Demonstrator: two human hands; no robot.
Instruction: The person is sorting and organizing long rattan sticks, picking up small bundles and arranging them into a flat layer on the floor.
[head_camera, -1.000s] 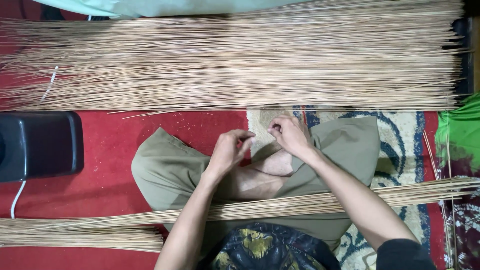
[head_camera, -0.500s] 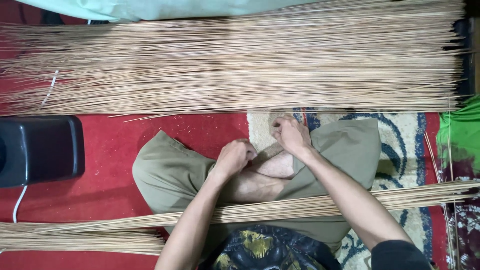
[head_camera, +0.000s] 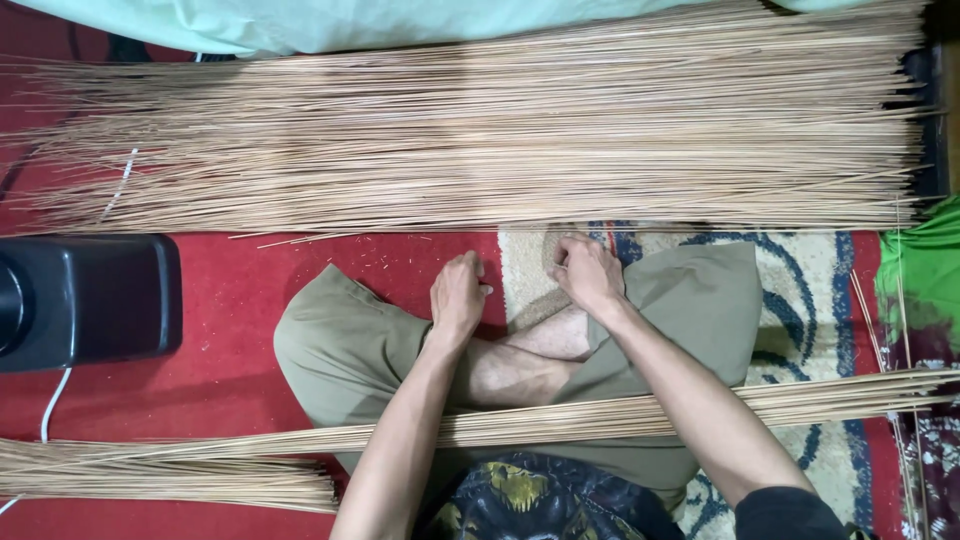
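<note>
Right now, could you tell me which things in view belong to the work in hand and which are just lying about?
In hand:
- left hand and right hand, closed in front of the crossed legs; what they pinch is too thin to tell
- big layer of thin sticks just beyond them
- stick bundle across the lap

Lying about:
- black box
- green cloth
- patterned rug

The big pile of thin sticks (head_camera: 480, 130) runs past the frame at nine o'clock, and a pale green cloth (head_camera: 400, 18) at twelve o'clock hides its far edge. The left hand (head_camera: 458, 295) and right hand (head_camera: 590, 272) curl inward, so their fingertips and anything pinched there cannot be made out. The bundle across the lap (head_camera: 560, 420) passes under both forearms and leaves at three o'clock. The black box (head_camera: 85, 300) is cut off at nine o'clock.
</note>
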